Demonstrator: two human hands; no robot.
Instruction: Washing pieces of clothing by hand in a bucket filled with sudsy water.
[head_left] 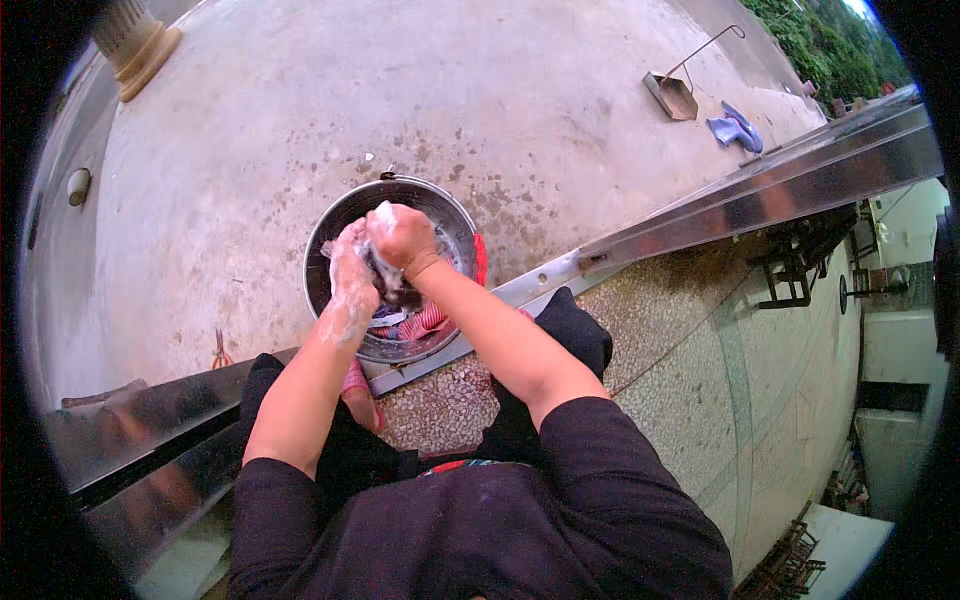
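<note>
Likely scrubbing step: soapy cloth [386,274] bunched over middle of bucket [345,208]. Left hand [350,265], right hand [402,240]: 2 grips curled closed, apparently around soapy cloth. Striped cloth [425,321] at bucket's near side. Next probably calls for turning, rubbing.

Beyond the bucket [311,240] I have wide room over the pale floor [540,100], and the way straight up is open to my fingers [386,230]. Below them, clothes [425,322] block the bucket's near part. My left knee [262,368] and right knee [578,330] flank its near side; a metal rail [690,215] runs off rightward.
</note>
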